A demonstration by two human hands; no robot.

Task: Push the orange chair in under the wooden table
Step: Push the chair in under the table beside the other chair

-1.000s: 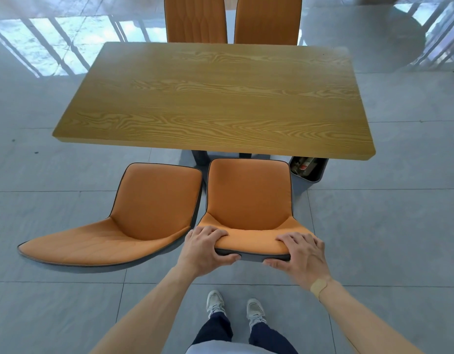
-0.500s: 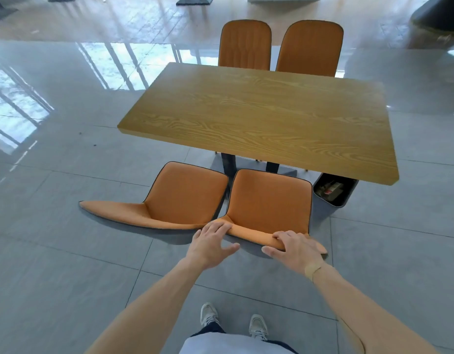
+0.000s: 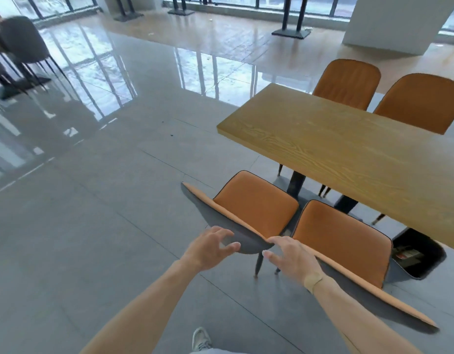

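Both hands, left hand (image 3: 208,249) and right hand (image 3: 289,256), spread, holding nothing; recommend gripping left orange chair (image 3: 251,213) backrest squarely, pushing straight toward wooden table (image 3: 348,154).

Matt orange upholstery covers the chair (image 3: 256,200); grained wooden table (image 3: 348,154); glossy tiled floor (image 3: 93,175).

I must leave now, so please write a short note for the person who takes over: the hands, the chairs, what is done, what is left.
Left hand: open, fingers spread, beside the back of the left chair; contact unclear.
Right hand: open, fingers at the chair backs where the two meet; grips nothing.
Right chair: front of the seat at the table edge, most of the seat out.
Left chair: also out, turned at an angle.
Done: hands at the chair backs.
Left: push the chair under the table.
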